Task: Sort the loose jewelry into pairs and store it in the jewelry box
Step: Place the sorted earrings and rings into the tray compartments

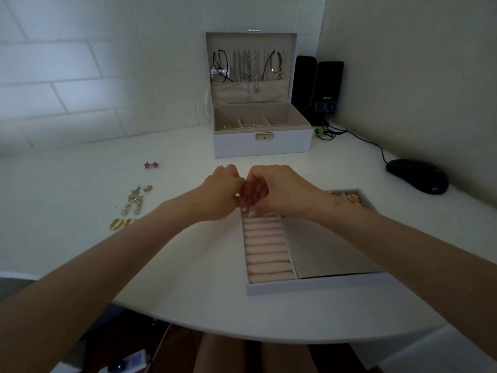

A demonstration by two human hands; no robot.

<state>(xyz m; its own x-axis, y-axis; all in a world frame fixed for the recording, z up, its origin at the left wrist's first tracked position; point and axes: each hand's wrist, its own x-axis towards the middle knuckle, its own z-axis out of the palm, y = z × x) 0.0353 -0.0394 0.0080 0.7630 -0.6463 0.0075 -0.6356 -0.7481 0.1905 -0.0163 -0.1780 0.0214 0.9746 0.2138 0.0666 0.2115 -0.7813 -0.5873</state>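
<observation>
My left hand (219,193) and my right hand (274,189) meet fingertip to fingertip above the far end of the removable tray (309,288). Both have curled fingers that seem to pinch something small; the item itself is hidden. The tray holds pink ring rolls (266,249) on its left and a flat beige compartment on its right. The open jewelry box (262,142) stands behind, with necklaces hanging in its lid. Loose gold earrings (133,203) lie at the left, with gold hoops (121,224) nearer me and two pink star earrings (151,165) farther back.
A black computer mouse (416,175) lies at the right with its cable running back to two black speakers (318,87) in the corner. More small jewelry (349,197) sits in the tray's far right compartment. The table's curved front edge is close to my lap.
</observation>
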